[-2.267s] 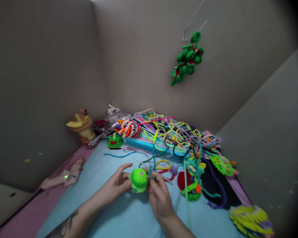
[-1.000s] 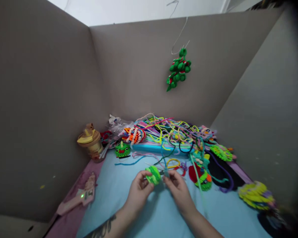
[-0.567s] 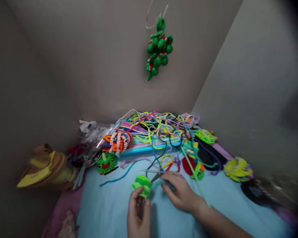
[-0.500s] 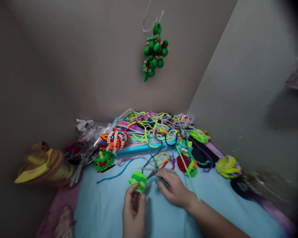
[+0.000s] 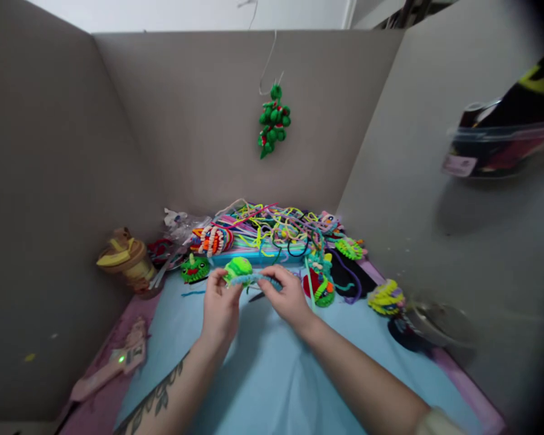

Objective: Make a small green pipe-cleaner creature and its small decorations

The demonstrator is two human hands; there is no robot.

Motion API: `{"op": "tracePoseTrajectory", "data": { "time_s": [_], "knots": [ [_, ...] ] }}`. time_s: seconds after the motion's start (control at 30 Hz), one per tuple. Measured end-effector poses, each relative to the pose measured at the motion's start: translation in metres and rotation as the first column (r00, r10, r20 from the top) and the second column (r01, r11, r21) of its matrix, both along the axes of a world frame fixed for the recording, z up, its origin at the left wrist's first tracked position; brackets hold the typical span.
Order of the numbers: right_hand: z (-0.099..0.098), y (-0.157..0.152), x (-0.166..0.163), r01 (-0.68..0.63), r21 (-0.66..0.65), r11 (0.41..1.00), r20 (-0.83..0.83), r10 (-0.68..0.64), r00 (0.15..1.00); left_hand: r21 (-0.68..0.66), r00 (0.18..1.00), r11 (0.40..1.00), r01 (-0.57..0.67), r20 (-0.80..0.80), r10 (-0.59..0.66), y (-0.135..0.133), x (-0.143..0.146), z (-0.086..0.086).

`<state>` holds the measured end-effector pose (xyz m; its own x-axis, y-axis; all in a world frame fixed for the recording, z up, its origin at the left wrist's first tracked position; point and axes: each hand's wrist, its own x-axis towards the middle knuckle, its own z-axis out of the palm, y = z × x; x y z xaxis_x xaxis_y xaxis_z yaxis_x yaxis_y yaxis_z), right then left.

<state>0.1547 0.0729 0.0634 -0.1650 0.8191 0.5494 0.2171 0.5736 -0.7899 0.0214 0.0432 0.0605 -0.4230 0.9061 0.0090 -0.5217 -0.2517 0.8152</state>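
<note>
My left hand [image 5: 220, 305] pinches a round neon green pipe-cleaner ball [image 5: 238, 267] held above the light blue table cover [image 5: 272, 368]. A light blue pipe cleaner [image 5: 254, 279] stretches from the ball to my right hand [image 5: 288, 296], whose fingers are closed on its other end. Both hands are raised a little above the cover, close together. A pair of scissors [image 5: 257, 295] lies on the cover just below and between them, partly hidden.
A heap of loose coloured pipe cleaners [image 5: 276, 228] fills the back. Around it lie finished pieces: a green frog face [image 5: 194, 269], a red-green piece [image 5: 320, 289], a yellow-green piece [image 5: 385, 297]. A yellow cup [image 5: 126, 261] and pink glue gun [image 5: 113, 362] sit left. Grey walls enclose the table; a green ornament [image 5: 272, 121] hangs.
Half a second ago my right hand lay down by the scissors on the cover. Now both hands are lifted with the green ball, and a light blue pipe cleaner is stretched between them.
</note>
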Motion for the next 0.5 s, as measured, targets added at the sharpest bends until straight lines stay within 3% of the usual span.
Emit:
{"op": "tracePoseTrajectory", "data": {
  "time_s": [0.1,0.17,0.27,0.37,0.5],
  "knots": [
    [0.008,0.021,-0.002,0.066,0.014,0.998,-0.062,-0.065,0.996,0.019,0.995,1.000,-0.021,0.101,0.019,0.019,0.017,0.008],
    [-0.002,0.032,-0.007,0.070,-0.015,0.997,-0.105,-0.071,0.992,0.003,0.991,0.996,-0.089,0.102,0.088,0.028,0.025,-0.003],
    [-0.034,0.033,-0.018,0.087,-0.107,0.990,-0.166,-0.104,0.981,-0.068,0.985,0.985,-0.159,0.050,0.163,0.034,0.025,-0.032],
    [-0.064,0.021,-0.025,-0.016,-0.132,0.991,-0.144,-0.003,0.990,-0.144,0.994,0.989,-0.024,0.100,0.038,0.035,0.016,-0.053],
    [-0.081,0.009,-0.027,-0.095,-0.132,0.987,-0.117,0.080,0.990,-0.260,0.971,0.952,0.162,0.212,-0.108,0.037,0.003,-0.057]
  ]
}}
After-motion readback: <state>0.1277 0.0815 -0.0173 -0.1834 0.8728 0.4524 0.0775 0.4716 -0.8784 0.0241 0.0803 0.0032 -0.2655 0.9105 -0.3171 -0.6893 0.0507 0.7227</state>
